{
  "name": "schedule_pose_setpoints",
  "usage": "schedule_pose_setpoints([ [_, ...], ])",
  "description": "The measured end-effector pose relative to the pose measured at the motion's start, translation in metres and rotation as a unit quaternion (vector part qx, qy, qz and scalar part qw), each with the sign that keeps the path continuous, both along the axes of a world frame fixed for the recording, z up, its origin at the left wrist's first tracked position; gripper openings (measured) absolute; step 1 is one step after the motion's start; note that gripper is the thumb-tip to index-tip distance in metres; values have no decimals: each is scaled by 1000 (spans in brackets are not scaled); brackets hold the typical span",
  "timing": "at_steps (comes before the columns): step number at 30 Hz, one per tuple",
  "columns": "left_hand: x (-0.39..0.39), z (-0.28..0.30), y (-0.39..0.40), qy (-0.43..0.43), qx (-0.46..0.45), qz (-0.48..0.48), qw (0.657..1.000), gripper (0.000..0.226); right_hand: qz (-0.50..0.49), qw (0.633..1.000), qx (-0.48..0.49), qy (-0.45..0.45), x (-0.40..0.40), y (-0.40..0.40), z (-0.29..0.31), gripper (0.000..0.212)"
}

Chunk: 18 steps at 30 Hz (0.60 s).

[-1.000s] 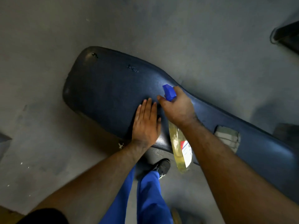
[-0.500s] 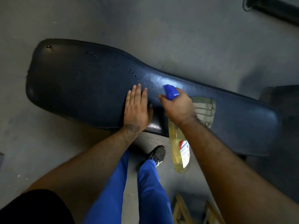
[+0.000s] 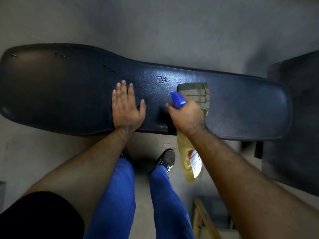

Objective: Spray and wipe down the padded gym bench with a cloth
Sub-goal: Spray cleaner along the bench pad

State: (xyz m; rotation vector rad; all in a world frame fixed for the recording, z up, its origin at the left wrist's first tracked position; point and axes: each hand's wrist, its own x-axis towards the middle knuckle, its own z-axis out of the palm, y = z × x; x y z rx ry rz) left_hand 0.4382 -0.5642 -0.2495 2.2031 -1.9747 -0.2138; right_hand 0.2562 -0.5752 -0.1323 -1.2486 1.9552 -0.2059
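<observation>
my left hand point(image 3: 126, 107) lies flat on the dark blue padded desk point(image 3: 241, 104), palm down near the front edge, fingers point(image 3: 123, 88) stretched out side by side and the thumb spread to the right, holding nothing. my right hand point(image 3: 187, 114) is wrapped around the neck of the spray bottle point(image 3: 189, 163), fingers closed on it, with the blue trigger head point(image 3: 177, 99) sticking out above my knuckles and pointing up and to the left over the pad. the bottle's body hangs down below my wrist, past the front edge of the desk, clear with yellow liquid and a white and red label. the cloth point(image 3: 195, 94), greyish green and folded, lies on the pad just behind my right hand, partly covered by it. there are a few small scuffs in the vinyl point(image 3: 162, 79) between my hands and farther back. below, my blue trousers point(image 3: 117, 195) and one dark shoe point(image 3: 166, 158) stand on the grey floor point(image 3: 155, 23), close to the desk
</observation>
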Motion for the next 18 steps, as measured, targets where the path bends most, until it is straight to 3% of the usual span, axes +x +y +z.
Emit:
schedule_pose_setpoints([
  [5,10,21,2,49,24,-11,998,65,29,1000,9,-9,10,41,17,30],
  [8,39,25,21,18,-21,26,999,61,32,999,18,-8,29,64,9,31],
  [11,72,15,35,6,-5,69,998,64,16,1000,23,4,49,78,0,30],
  [15,83,-2,39,-19,-13,55,998,66,-1,1000,26,10,75,87,-13,33],
  [18,90,9,39,44,-4,41,998,61,34,999,24,10,95,87,-4,37],
])
